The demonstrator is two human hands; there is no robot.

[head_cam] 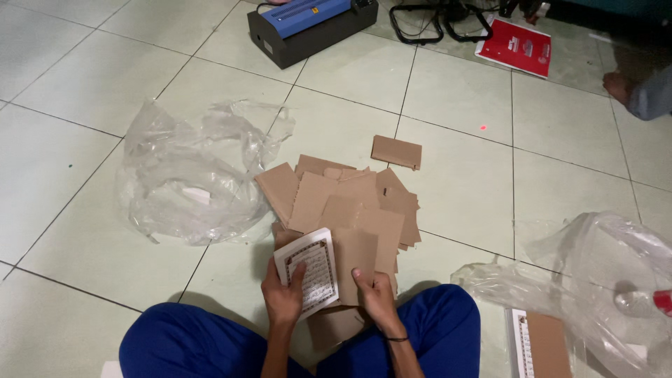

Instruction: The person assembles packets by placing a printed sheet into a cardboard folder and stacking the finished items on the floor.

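Head view, looking down past crossed legs in blue trousers (pixel 434 329) onto a pale tiled floor (pixel 84 154).

Left hand (pixel 283 297) curled around the lower edge of a small white booklet (pixel 311 269), thumb laid across its printed page, fingers tucked beneath. Booklet tilted, held just above the lap, lying against the near edge of the cardboard pile.

Right hand (pixel 374 294) closed on a brown cardboard sheet (pixel 355 262), thumb on top, fingers under it; a dark band around the wrist. Sheet touching the booklet's right edge and overlapping the pile behind.

Pile of brown cardboard pieces (pixel 350 199) spread loosely on the floor straight ahead of the knees, overlapping at odd angles. One separate folded cardboard piece (pixel 396 152) just beyond the pile, apart from it.

Crumpled clear plastic bag (pixel 192 175) left of the pile, its edge near the leftmost cardboard. Second clear bag (pixel 595 280) at right, beside the right knee, with a stack of white-edged booklets under a brown cover (pixel 539 343) at its near side.

Further off, at the top: a black machine with a blue top (pixel 311 24), black cables (pixel 427 21) next to it, a red booklet (pixel 514 45) flat on the tiles. Another person's foot (pixel 619 87) at the right edge, well apart from both hands.
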